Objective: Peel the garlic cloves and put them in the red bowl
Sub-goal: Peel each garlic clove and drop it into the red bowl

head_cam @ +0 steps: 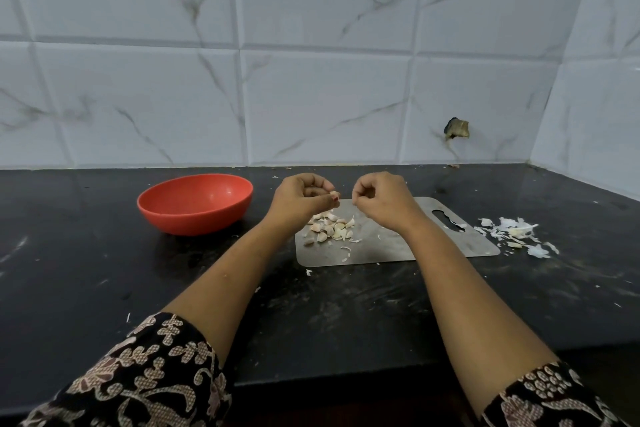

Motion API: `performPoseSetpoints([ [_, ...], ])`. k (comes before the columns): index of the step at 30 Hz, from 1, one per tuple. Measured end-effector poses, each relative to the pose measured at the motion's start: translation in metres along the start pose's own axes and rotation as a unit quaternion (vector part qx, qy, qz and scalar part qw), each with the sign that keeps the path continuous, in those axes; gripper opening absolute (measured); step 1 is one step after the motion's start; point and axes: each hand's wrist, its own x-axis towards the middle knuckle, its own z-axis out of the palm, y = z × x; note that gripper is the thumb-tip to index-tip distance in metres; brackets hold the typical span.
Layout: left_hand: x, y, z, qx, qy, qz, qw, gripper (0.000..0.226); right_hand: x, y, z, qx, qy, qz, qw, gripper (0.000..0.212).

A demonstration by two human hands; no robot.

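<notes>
Black countertop: garlic cloves piled on the steel board — my left hand pinches one clove above them, right hand curled, contents unclear. Loose skin could let it slip short of the red bowl.

I'm in a kitchen: my black desk runs into a corner of marble-look wall tiles and carries a cutting board, garlic, peels and a bowl.
</notes>
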Motion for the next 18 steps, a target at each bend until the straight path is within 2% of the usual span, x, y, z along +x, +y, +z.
performPoseSetpoints([
  [4, -0.001, 0.000, 0.000, -0.022, -0.007, -0.007, 1.000, 0.011, 0.002, 0.006, -0.001, -0.017, -0.006, 0.026, 1.000, 0.031],
  [6, -0.001, 0.000, 0.000, -0.024, -0.009, -0.008, 1.000, 0.015, 0.002, 0.006, 0.000, 0.014, -0.014, 0.025, 1.000, 0.023],
  [8, -0.001, -0.001, 0.000, -0.030, -0.010, -0.007, 0.999, 0.026, 0.001, 0.003, 0.002, 0.059, -0.017, -0.013, 0.998, 0.009],
  [12, -0.002, -0.001, 0.001, 0.037, -0.001, 0.022, 0.999, 0.046, 0.001, -0.005, 0.010, 0.053, -0.033, -0.089, 0.994, 0.021],
  [15, -0.003, 0.000, 0.003, 0.059, 0.014, 0.033, 0.998, 0.050, 0.001, -0.007, 0.012, 0.057, -0.010, -0.095, 0.994, 0.014],
  [18, -0.002, 0.001, 0.005, 0.022, 0.024, 0.022, 0.999, 0.050, 0.000, -0.010, 0.011, 0.092, 0.013, -0.088, 0.992, 0.009],
])
